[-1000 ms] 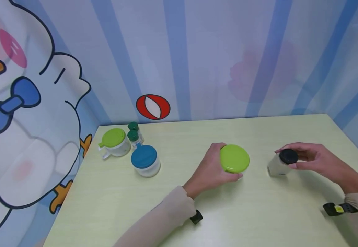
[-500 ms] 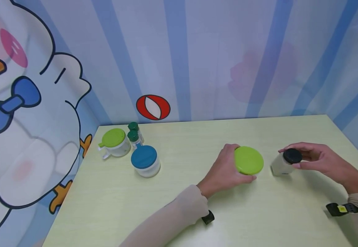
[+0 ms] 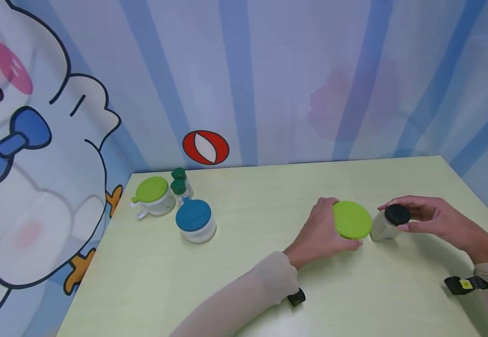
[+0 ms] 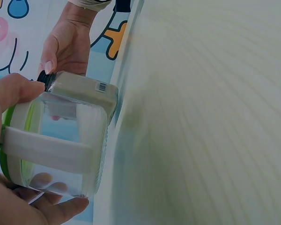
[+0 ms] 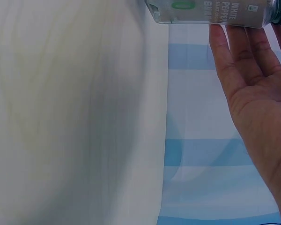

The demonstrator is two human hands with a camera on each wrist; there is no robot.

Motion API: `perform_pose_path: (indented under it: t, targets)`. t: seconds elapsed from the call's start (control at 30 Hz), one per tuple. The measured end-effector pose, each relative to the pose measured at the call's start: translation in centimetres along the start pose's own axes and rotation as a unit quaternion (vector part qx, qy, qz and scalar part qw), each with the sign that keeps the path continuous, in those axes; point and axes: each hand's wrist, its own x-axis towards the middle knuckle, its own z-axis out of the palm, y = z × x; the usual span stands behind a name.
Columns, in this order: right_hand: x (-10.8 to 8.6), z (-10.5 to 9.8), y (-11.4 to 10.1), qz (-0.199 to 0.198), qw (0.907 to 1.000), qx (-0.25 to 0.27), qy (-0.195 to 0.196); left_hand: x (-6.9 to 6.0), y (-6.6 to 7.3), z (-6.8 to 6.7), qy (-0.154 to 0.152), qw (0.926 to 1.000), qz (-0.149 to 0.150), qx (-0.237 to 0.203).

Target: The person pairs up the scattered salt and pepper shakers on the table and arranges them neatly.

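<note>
My left hand [image 3: 321, 232] grips a clear jar with a green lid [image 3: 352, 220] from its left side. In the left wrist view the jar [image 4: 68, 145] is see-through, with a white handle strip on its side. My right hand [image 3: 441, 223] holds a pepper bottle with a black cap [image 3: 397, 215], fingers and thumb around the cap. The bottle's label, with "WHITE PEPPER" on it, faces the right wrist camera [image 5: 210, 10]. Jar and bottle are side by side on the right half of the table; whether they touch, I cannot tell.
At the table's back left are a green-lidded container [image 3: 152, 192], two small green-capped bottles [image 3: 178, 187] and a blue-lidded container [image 3: 194, 219]. Behind the pale table [image 3: 151, 281] rises a blue striped backdrop [image 3: 286, 84]. A black band [image 3: 467, 284] is by the right sleeve.
My left hand has carried the green-lidded jar rightward, up beside the pepper bottle. The right hand has shifted slightly right with the bottle and still holds it.
</note>
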Motion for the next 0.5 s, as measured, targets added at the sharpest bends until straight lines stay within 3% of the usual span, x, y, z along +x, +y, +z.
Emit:
perform_pose_path:
  t: [0.17, 0.5]
  targets:
    - [-0.3, 0.0, 0.1, 0.022, 0.9997, -0.010, 0.005, 0.3, 0.0, 0.8, 0.001, 1.0000, -0.002, 0.006]
    - [-0.5, -0.2, 0.0, 0.028, 0.9996, -0.008, -0.004, 1.0, 0.2, 2.2, 0.000, 0.9998, -0.020, -0.003]
